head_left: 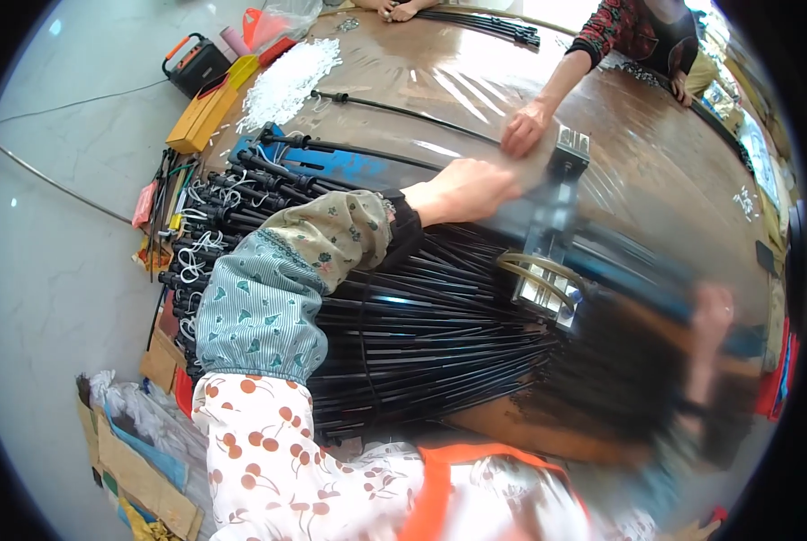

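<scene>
Black rods (412,338) lie bunched on the tabletop (385,72) beside a metal machine (550,236). The left hand (471,191) is near it, the right hand (712,314) blurred farther right; I cannot tell whether either's fingers pinch anything.

The right hand (713,313) is badly blurred, the left hand (472,191) slightly

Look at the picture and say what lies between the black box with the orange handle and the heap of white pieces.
A yellow container lies between the black box and the white heap, as the head view shows.
</scene>
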A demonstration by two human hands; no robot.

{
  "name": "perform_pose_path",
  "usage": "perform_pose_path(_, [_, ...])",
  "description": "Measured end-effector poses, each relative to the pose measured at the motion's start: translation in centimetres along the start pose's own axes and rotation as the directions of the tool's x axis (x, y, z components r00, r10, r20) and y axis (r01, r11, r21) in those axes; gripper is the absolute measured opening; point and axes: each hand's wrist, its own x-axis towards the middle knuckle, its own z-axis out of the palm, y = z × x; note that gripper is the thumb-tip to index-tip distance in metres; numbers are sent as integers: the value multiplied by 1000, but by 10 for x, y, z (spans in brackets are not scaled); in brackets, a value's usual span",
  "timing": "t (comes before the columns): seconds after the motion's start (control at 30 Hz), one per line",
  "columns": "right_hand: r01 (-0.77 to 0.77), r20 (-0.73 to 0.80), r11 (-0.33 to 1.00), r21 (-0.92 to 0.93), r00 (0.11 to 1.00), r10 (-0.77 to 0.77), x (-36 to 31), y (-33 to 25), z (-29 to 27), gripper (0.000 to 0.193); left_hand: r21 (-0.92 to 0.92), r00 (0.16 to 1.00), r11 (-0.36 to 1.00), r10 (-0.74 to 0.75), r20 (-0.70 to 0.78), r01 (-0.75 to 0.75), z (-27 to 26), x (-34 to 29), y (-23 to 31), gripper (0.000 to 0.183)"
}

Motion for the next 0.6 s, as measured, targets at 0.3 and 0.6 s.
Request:
perform_pose_path(0.3, [205,-33,954,220,979,-203,3,-164,-31,25,86,996,995,-40,-75,47,9,2,9,17])
perform_pose_path(0.6, [120,87,841,528,977,-194,0,-198,-6,21,66,999,998,-3,-35,5,4,2,11,20])
